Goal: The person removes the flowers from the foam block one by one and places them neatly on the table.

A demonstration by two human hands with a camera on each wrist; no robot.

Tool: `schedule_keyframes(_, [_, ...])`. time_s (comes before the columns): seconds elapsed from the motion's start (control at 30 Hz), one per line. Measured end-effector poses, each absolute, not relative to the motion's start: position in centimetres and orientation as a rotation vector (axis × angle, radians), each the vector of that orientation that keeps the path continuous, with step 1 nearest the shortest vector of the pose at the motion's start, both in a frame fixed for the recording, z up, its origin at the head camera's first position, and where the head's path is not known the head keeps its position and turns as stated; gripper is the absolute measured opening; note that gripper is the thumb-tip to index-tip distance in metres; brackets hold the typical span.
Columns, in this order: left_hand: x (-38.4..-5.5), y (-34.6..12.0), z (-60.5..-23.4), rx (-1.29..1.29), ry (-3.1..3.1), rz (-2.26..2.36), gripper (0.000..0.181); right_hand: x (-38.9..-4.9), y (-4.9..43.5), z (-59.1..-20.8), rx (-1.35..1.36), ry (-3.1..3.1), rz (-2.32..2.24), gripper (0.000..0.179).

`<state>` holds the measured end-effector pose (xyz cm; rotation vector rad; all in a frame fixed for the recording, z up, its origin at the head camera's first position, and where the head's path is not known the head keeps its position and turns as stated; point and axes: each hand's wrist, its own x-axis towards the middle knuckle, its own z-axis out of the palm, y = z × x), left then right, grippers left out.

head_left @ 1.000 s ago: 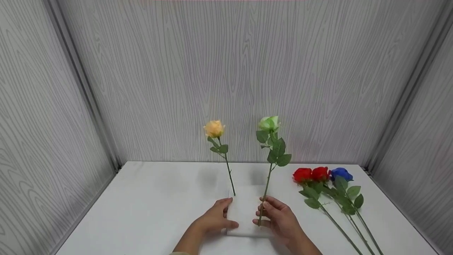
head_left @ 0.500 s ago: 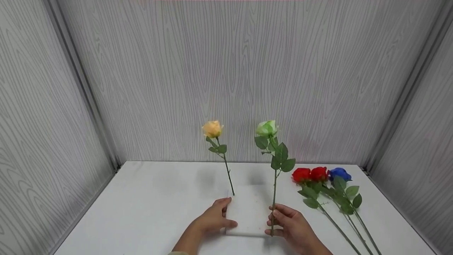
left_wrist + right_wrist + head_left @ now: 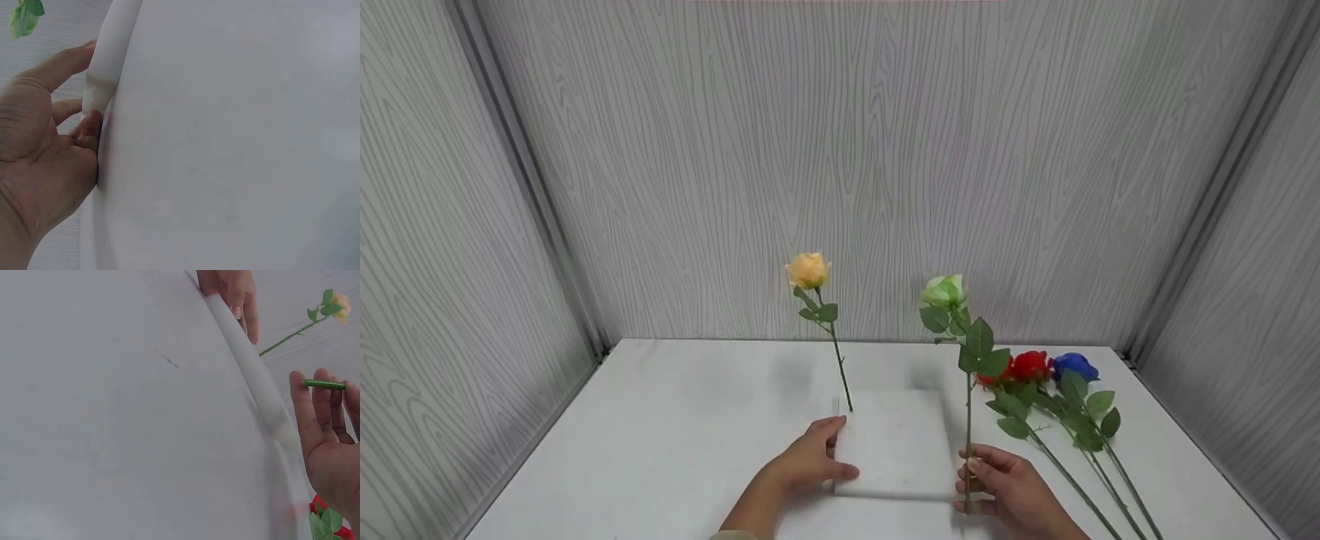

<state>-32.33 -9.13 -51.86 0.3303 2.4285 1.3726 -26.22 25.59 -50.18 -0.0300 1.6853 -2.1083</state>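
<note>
"What was the setting?"

"Grey wood-grain panels (image 3: 855, 150) rose behind and to both sides of a white worktop (image 3: 682, 435). A flat white block (image 3: 892, 442) lay near the middle of the worktop's front edge."

"And the person's hands?"

"The left hand (image 3: 814, 454) gripped the block's left edge, thumb over the top near the front left corner, index finger farther back. The right hand (image 3: 1006, 480) pinched the lower stem of a green rose (image 3: 979, 341) between thumb and fingers."

"Where was that rose?"

"Nearly upright, just right of the block's front right corner, bloom at the top. Its leaves partly covered one flower behind."

"Were other flowers there?"

"Yes. A yellow rose (image 3: 828, 312) stood at the block's back left corner, leaning left. Two red roses (image 3: 1031, 366) and a blue rose (image 3: 1074, 369) lay along the worktop's right side, blooms toward the back edge, stems slanting to the front edge. The blue one was nearest the right edge."
</note>
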Motion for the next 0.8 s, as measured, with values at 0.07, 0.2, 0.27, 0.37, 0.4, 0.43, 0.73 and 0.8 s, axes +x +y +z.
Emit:
schedule_keyframes(0.07, [-32.3, -9.1, -51.9, 0.337, 2.428, 1.375, 0.100, -26.1, 26.4, -50.3, -0.016, 1.694, -2.080, 0.039])
schedule_keyframes(0.2, [-32.3, -9.2, -52.0, 0.358, 2.426, 1.389, 0.099, -26.0, 27.7, -50.4, 0.034, 1.710, -2.052, 0.040])
schedule_keyframes(0.27, [-32.3, -9.3, -52.1, 0.363, 2.424, 1.397, 0.098, -26.0, 28.1, -50.5, 0.052, 1.724, -2.042, 0.041])
schedule_keyframes(0.37, [-32.3, -9.2, -52.0, 0.349, 2.419, 1.401, 0.098, -25.9, 28.5, -50.5, 0.066, 1.751, -2.032, 0.042])
schedule_keyframes(0.4, [-32.3, -9.1, -52.0, 0.341, 2.417, 1.400, 0.098, -25.9, 28.6, -50.4, 0.066, 1.755, -2.030, 0.042])
schedule_keyframes(0.43, [-32.3, -9.1, -52.0, 0.333, 2.418, 1.397, 0.098, -25.8, 28.8, -50.4, 0.060, 1.760, -2.024, 0.041])
schedule_keyframes(0.73, [-32.2, -9.2, -51.9, 0.334, 2.409, 1.411, 0.100, -25.8, 30.3, -50.6, -0.048, 1.727, -2.012, 0.033])
schedule_keyframes(0.8, [-32.2, -9.2, -51.9, 0.354, 2.415, 1.402, 0.100, -25.8, 30.8, -50.7, -0.070, 1.722, -2.005, 0.032])
